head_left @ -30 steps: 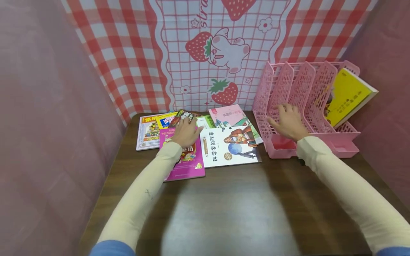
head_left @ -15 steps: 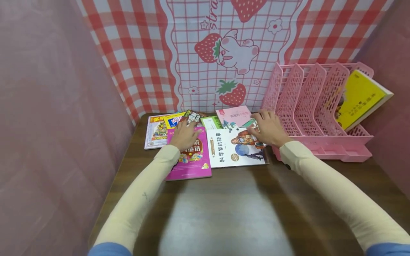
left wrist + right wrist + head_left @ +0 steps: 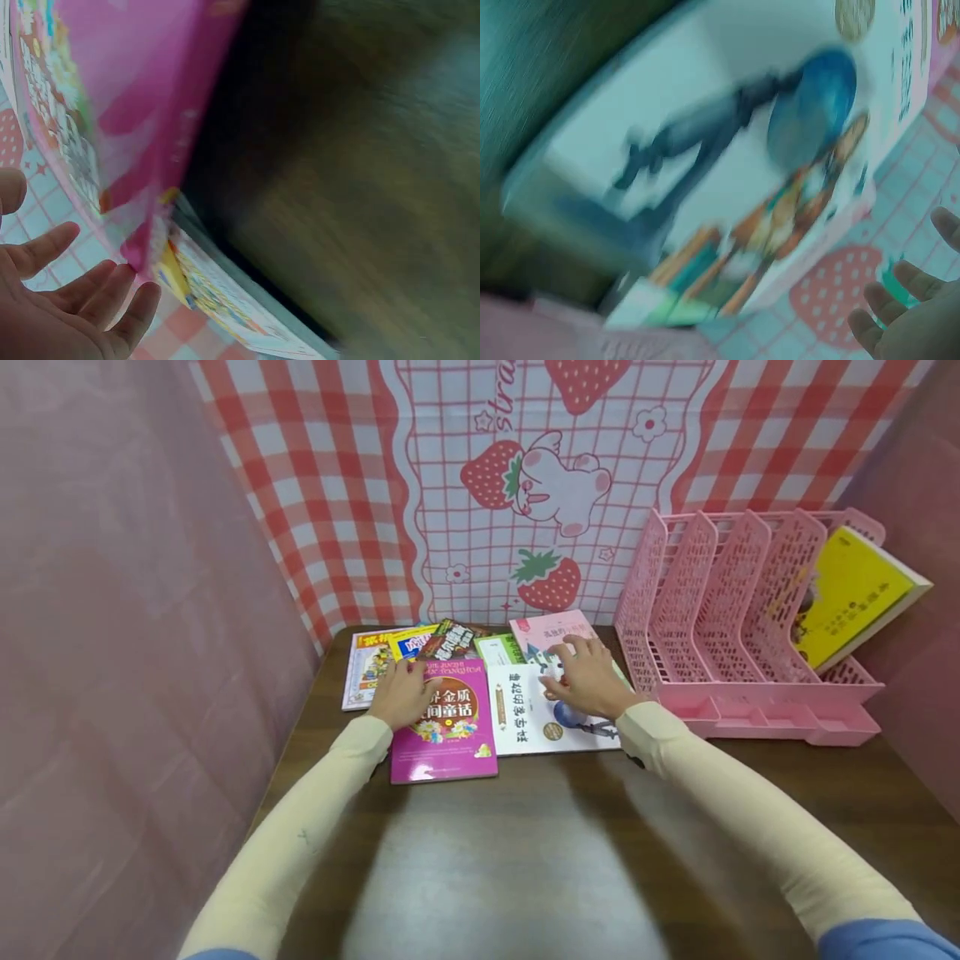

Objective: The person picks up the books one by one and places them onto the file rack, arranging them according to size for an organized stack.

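My left hand (image 3: pixel 401 695) is at the upper left edge of a magenta storybook (image 3: pixel 444 752). In the left wrist view its fingers (image 3: pixel 105 296) are spread, with the fingertips right at that book's edge. My right hand (image 3: pixel 588 678) hovers over a white book (image 3: pixel 517 714) with a blue globe picture, its fingers loosely bent and holding nothing. The right wrist view shows the white book blurred, with the fingers (image 3: pixel 919 281) apart from it. Behind lie a pink book (image 3: pixel 551 625), a green book (image 3: pixel 498 649), a dark book (image 3: pixel 453 639) and a white-covered one (image 3: pixel 362 672), partly overlapping.
A pink file rack (image 3: pixel 757 693) with several slots stands at the right. In its rightmost slot leans a yellow book (image 3: pixel 847 602). A checked strawberry cloth (image 3: pixel 435 485) hangs behind the brown table (image 3: pixel 495 860), and pink curtains (image 3: pixel 150 652) flank it.
My right hand has come left from the rack to over the white book. My left hand has slid left across the magenta book to its edge. The head view has shifted slightly.
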A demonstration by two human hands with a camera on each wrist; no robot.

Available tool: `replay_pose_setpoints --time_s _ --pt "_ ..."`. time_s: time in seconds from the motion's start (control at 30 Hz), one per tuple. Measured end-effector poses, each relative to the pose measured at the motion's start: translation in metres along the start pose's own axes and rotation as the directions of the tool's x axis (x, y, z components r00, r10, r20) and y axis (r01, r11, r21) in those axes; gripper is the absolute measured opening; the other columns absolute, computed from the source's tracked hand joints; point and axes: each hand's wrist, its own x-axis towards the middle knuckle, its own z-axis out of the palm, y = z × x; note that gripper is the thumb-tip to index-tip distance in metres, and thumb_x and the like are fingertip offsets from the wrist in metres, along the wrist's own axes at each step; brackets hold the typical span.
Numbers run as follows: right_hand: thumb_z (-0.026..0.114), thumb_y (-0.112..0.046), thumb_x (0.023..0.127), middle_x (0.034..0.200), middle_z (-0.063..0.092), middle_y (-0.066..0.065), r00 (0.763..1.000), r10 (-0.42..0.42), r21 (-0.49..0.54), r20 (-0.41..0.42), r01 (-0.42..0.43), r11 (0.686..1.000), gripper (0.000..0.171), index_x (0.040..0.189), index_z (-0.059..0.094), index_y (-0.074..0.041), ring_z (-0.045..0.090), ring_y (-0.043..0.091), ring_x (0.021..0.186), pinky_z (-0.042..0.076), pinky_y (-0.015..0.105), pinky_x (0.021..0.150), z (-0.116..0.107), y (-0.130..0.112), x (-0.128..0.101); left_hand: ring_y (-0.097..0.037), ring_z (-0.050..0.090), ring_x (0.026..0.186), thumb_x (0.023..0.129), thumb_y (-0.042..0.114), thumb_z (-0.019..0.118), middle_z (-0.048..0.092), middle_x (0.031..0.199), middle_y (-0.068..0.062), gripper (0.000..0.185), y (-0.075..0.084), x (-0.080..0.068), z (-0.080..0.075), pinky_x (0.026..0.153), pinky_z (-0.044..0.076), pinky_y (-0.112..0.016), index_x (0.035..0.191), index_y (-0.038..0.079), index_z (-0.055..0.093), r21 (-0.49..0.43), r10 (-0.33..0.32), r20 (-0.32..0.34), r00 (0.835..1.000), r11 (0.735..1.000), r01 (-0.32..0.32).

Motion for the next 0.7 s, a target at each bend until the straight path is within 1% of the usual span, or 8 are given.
replay_pose_setpoints --time_s 0.17,0.27,0.37,0.4,0.47,0.53,0.6,0.7 --pt "0.063 -0.045 0.100 0.149 0.041 0.028 0.999 -0.050 -0.003 0.011 0.051 0.999 0.054 0.138 0.055 -0.007 0.039 0.050 0.133 0.033 0.065 0.108 0.021 -0.022 0.000 -0.046 0.045 0.128 0.108 0.043 0.048 0.050 0.134 -0.033 0.054 -0.008 -0.010 0.002 0.109 0.038 -0.057 0.134 -0.003 0.055 -0.009 -0.032 -0.014 0.999 0.999 0.032" --pt "0.065 -0.046 0.099 0.144 0.046 0.026 0.997 -0.072 -0.009 0.015 0.072 0.997 0.052 0.135 0.057 -0.009 0.043 0.047 0.128 0.036 0.062 0.105 0.031 -0.035 0.000 -0.047 0.048 0.126 0.107 0.041 0.051 0.048 0.134 -0.034 0.055 -0.011 -0.017 -0.001 0.105 0.043 -0.058 0.134 -0.006 0.053 -0.049 -0.093 -0.002 0.996 0.994 0.093" --pt "0.067 -0.049 0.098 0.134 0.052 0.024 0.994 -0.105 -0.006 0.028 0.105 0.994 0.053 0.131 0.060 -0.009 0.049 0.043 0.118 0.043 0.058 0.098 0.040 -0.046 0.000 -0.050 0.053 0.123 0.107 0.043 0.049 0.050 0.135 -0.036 0.063 -0.018 -0.022 -0.007 0.101 0.046 -0.059 0.140 -0.010 0.046 -0.125 -0.173 0.053 0.983 0.976 0.179" --pt "0.068 -0.051 0.097 0.130 0.053 0.023 0.992 -0.119 -0.005 0.035 0.119 0.993 0.054 0.130 0.060 -0.009 0.051 0.041 0.115 0.045 0.056 0.095 0.044 -0.048 0.000 -0.050 0.056 0.120 0.107 0.044 0.048 0.053 0.133 -0.036 0.065 -0.019 -0.024 -0.011 0.098 0.049 -0.059 0.141 -0.011 0.044 -0.164 -0.206 0.096 0.974 0.962 0.219" --pt "0.069 -0.055 0.095 0.125 0.054 0.021 0.988 -0.144 0.004 0.062 0.144 0.989 0.057 0.127 0.061 -0.009 0.053 0.038 0.109 0.048 0.053 0.091 0.049 -0.053 -0.001 -0.046 0.064 0.106 0.107 0.047 0.045 0.060 0.122 -0.033 0.065 -0.023 -0.027 -0.017 0.089 0.054 -0.055 0.136 -0.011 0.047 -0.234 -0.259 0.178 0.949 0.926 0.296" --pt "0.072 -0.056 0.092 0.117 0.055 0.019 0.980 -0.183 0.011 0.076 0.183 0.983 0.058 0.123 0.063 -0.008 0.053 0.035 0.101 0.050 0.049 0.085 0.054 -0.056 -0.001 -0.038 0.068 0.087 0.107 0.050 0.044 0.065 0.105 -0.026 0.060 -0.027 -0.031 -0.021 0.075 0.058 -0.049 0.124 -0.007 0.054 -0.290 -0.298 0.272 0.915 0.882 0.373" --pt "0.076 -0.055 0.089 0.108 0.054 0.015 0.973 -0.215 0.029 0.086 0.214 0.976 0.056 0.116 0.063 -0.008 0.053 0.030 0.092 0.050 0.044 0.078 0.056 -0.059 -0.001 -0.029 0.065 0.069 0.107 0.050 0.046 0.064 0.088 -0.017 0.052 -0.030 -0.035 -0.022 0.061 0.056 -0.041 0.108 -0.001 0.057 -0.347 -0.299 0.360 0.884 0.837 0.424" --pt "0.081 -0.051 0.086 0.096 0.051 0.009 0.960 -0.253 0.100 0.117 0.242 0.965 0.053 0.110 0.062 -0.007 0.050 0.023 0.079 0.047 0.039 0.070 0.057 -0.063 -0.001 -0.020 0.061 0.058 0.107 0.047 0.050 0.063 0.076 -0.011 0.047 -0.035 -0.042 -0.019 0.055 0.054 -0.034 0.091 0.003 0.060 -0.390 -0.266 0.450 0.853 0.801 0.455"
